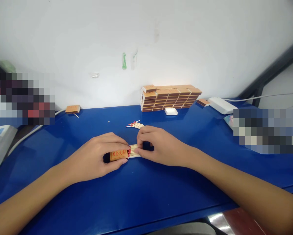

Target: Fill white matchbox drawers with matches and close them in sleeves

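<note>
My left hand [100, 155] grips an orange-brown matchbox [118, 154] with red characters, thumb along its near side and fingers along its far side. From the box's right end its white tray [134, 156] sticks out, filled with red-headed matches [132, 150]. The thumb and fingers of my right hand [153, 145] are curled together over this tray; what lies between the fingertips is hidden. Just beyond my right hand, a small pile of loose matches [136, 124] lies on the blue table [141, 202].
Against the wall stands a stack of matchboxes [171, 98], with an empty white tray [171, 112] before it. Single matchboxes lie at the left [72, 109] and right [203, 102]. A white power strip [223, 105] and cable are at the right; blurred items flank both sides.
</note>
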`<state>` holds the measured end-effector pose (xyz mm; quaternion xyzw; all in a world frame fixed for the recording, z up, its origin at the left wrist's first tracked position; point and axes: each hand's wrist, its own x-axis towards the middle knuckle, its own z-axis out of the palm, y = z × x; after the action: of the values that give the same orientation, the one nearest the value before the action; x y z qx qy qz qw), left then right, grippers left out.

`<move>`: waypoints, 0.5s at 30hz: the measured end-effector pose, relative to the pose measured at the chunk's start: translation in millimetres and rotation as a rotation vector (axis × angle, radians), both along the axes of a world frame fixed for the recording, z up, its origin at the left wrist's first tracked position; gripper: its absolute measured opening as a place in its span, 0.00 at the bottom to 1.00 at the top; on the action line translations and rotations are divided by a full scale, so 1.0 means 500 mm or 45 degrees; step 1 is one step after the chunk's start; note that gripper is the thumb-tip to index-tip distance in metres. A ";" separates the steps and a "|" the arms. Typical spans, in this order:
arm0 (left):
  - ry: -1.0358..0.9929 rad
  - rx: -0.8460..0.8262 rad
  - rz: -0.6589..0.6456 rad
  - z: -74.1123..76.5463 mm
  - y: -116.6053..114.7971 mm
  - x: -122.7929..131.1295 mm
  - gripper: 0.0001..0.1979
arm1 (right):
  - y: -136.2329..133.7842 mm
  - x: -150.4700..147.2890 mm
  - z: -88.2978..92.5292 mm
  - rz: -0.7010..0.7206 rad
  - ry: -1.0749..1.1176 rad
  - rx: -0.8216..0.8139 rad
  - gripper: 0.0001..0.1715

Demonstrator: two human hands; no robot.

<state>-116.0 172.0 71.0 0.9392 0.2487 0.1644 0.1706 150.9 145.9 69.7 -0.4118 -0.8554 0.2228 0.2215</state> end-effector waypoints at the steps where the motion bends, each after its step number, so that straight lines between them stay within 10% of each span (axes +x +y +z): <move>1: 0.003 0.000 -0.001 0.000 0.000 -0.001 0.13 | 0.000 0.000 0.001 0.002 0.004 -0.005 0.10; 15: 0.002 0.047 -0.037 -0.003 -0.002 -0.001 0.13 | 0.002 0.003 -0.008 -0.022 0.041 -0.026 0.04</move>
<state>-116.4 170.8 69.2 0.9458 0.2322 0.1657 0.1554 152.2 147.0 65.5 -0.4178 -0.8459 0.2360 0.2330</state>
